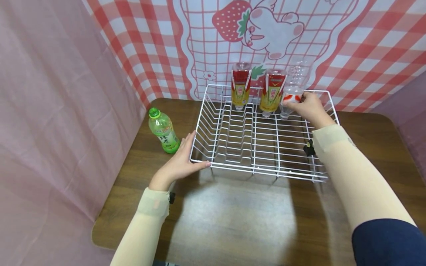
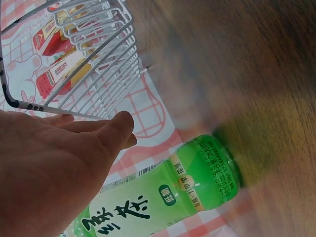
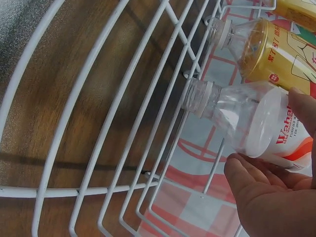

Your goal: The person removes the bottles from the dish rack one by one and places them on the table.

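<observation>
White rack [image 3: 59, 192], clear bottle [image 3: 242, 113], green bottle [image 1: 162, 130], red checked cloth [image 1: 149, 48]

Over the wrist feeds I read "绿茶" and "500" on the green plastic bottle [image 2: 163, 197], "Waha" on the clear plastic bottle [image 3: 247, 118].

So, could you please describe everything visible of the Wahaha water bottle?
The Wahaha water bottle is clear, seemingly empty plastic, with a ribbed body, threaded neck, no visible cap and a white label bearing red lettering. It is upside down, neck lowermost, at the back of the white wire rack, beside a red-and-gold bottle. The right hand grips it.
</observation>
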`<state>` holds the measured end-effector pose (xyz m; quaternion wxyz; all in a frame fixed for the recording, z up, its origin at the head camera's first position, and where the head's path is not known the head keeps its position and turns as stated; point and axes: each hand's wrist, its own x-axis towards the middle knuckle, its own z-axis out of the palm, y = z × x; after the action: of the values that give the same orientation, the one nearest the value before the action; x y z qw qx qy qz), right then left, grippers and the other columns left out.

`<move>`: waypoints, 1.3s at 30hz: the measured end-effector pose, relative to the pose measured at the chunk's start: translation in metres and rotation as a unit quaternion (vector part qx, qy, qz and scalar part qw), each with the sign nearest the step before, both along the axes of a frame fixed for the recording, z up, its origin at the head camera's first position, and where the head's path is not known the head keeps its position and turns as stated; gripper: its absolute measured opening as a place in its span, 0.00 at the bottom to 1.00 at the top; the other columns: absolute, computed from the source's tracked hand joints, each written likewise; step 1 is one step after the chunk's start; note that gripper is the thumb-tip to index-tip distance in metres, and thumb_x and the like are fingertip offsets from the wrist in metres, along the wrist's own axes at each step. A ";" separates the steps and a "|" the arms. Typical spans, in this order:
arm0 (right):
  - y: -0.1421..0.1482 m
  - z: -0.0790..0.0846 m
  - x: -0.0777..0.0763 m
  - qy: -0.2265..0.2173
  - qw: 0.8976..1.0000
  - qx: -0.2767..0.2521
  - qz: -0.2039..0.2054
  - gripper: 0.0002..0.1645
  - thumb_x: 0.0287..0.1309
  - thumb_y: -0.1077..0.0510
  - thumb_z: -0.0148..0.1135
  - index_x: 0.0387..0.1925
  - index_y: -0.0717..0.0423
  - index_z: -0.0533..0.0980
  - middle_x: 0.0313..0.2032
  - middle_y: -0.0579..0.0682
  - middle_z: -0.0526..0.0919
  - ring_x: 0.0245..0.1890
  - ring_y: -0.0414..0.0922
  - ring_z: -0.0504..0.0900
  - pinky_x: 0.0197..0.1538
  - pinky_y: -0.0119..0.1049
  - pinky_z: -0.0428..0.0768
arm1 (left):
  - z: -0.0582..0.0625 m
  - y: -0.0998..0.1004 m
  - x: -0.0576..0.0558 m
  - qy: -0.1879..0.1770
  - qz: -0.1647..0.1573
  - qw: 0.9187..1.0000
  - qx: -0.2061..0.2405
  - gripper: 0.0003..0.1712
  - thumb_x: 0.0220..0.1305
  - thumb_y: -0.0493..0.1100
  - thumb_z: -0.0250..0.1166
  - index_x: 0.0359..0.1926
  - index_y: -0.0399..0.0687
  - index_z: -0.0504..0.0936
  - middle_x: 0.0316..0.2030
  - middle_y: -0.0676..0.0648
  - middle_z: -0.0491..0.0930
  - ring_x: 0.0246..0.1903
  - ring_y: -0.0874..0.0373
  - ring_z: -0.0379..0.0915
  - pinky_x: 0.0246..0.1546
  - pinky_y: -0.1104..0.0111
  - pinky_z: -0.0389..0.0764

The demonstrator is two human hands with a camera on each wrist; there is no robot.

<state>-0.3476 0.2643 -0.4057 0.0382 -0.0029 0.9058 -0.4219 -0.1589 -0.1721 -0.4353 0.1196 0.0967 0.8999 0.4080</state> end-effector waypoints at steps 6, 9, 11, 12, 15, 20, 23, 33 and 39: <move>-0.001 0.001 -0.001 -0.008 1.000 -0.011 -0.002 0.49 0.59 0.37 0.72 0.64 0.71 0.68 0.55 0.67 0.78 0.45 0.50 0.79 0.49 0.42 0.82 | 0.000 -0.001 0.000 0.001 0.000 1.000 -0.008 0.71 0.55 0.69 0.72 0.82 0.61 0.32 0.80 0.46 0.32 0.77 0.48 0.23 0.73 0.48 0.42; -0.001 0.001 -0.001 -0.007 1.000 -0.009 -0.007 0.48 0.58 0.37 0.73 0.63 0.70 0.69 0.55 0.66 0.78 0.43 0.47 0.79 0.47 0.37 0.82 | 0.000 -0.001 0.000 0.001 0.000 1.000 -0.008 0.71 0.55 0.69 0.72 0.82 0.61 0.32 0.80 0.46 0.32 0.77 0.48 0.23 0.73 0.48 0.42; 0.000 0.002 -0.001 -0.008 1.000 -0.013 -0.010 0.48 0.57 0.38 0.73 0.63 0.70 0.69 0.55 0.66 0.78 0.43 0.46 0.79 0.44 0.34 0.81 | 0.000 0.000 -0.001 0.002 0.000 1.000 -0.008 0.71 0.55 0.69 0.73 0.82 0.59 0.33 0.80 0.45 0.33 0.77 0.47 0.23 0.73 0.47 0.42; 0.000 0.002 -0.001 -0.008 1.000 -0.014 -0.012 0.48 0.57 0.38 0.74 0.63 0.69 0.69 0.55 0.65 0.79 0.43 0.45 0.79 0.43 0.32 0.81 | 0.000 0.000 -0.001 0.003 0.000 1.000 -0.008 0.71 0.55 0.69 0.73 0.82 0.59 0.33 0.80 0.45 0.33 0.77 0.47 0.24 0.73 0.47 0.42; 0.001 0.003 0.001 -0.009 1.000 -0.021 -0.016 0.48 0.56 0.37 0.74 0.63 0.69 0.69 0.55 0.65 0.78 0.43 0.47 0.79 0.41 0.30 0.81 | 0.000 0.000 -0.001 0.004 0.002 1.000 -0.009 0.71 0.54 0.70 0.73 0.82 0.58 0.33 0.80 0.44 0.33 0.77 0.46 0.25 0.73 0.46 0.42; 0.003 0.005 0.003 -0.009 0.999 -0.020 -0.023 0.48 0.56 0.37 0.73 0.63 0.68 0.70 0.54 0.63 0.79 0.44 0.49 0.79 0.38 0.29 0.80 | 0.001 0.000 0.000 0.002 0.001 1.000 -0.009 0.72 0.54 0.70 0.73 0.82 0.57 0.33 0.80 0.44 0.33 0.77 0.47 0.24 0.73 0.47 0.42; 0.005 0.008 0.006 -0.011 0.999 -0.018 -0.029 0.49 0.56 0.36 0.73 0.63 0.68 0.70 0.54 0.63 0.78 0.44 0.49 0.79 0.39 0.29 0.80 | 0.001 0.000 0.000 0.001 0.001 1.000 -0.006 0.71 0.55 0.69 0.73 0.82 0.57 0.33 0.80 0.45 0.33 0.77 0.48 0.24 0.73 0.47 0.42; 0.008 0.014 0.016 0.004 0.999 0.008 -0.035 0.50 0.56 0.34 0.71 0.61 0.70 0.69 0.51 0.64 0.79 0.39 0.47 0.79 0.39 0.36 0.83 | 0.002 0.001 0.002 0.004 -0.003 1.000 -0.007 0.71 0.55 0.69 0.72 0.82 0.59 0.32 0.80 0.47 0.32 0.77 0.47 0.23 0.73 0.47 0.42; 0.010 0.020 0.019 0.029 0.999 0.024 -0.026 0.47 0.58 0.36 0.71 0.60 0.71 0.71 0.51 0.67 0.80 0.41 0.51 0.80 0.32 0.28 0.80 | 0.002 0.000 0.001 0.011 -0.006 1.000 -0.011 0.71 0.56 0.69 0.72 0.82 0.59 0.31 0.80 0.47 0.33 0.77 0.46 0.23 0.73 0.45 0.42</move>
<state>-0.3282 0.2742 -0.3859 0.0011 0.0099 0.9163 -0.4003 -0.1577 -0.1721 -0.4331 0.1135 0.1053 0.9051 0.3961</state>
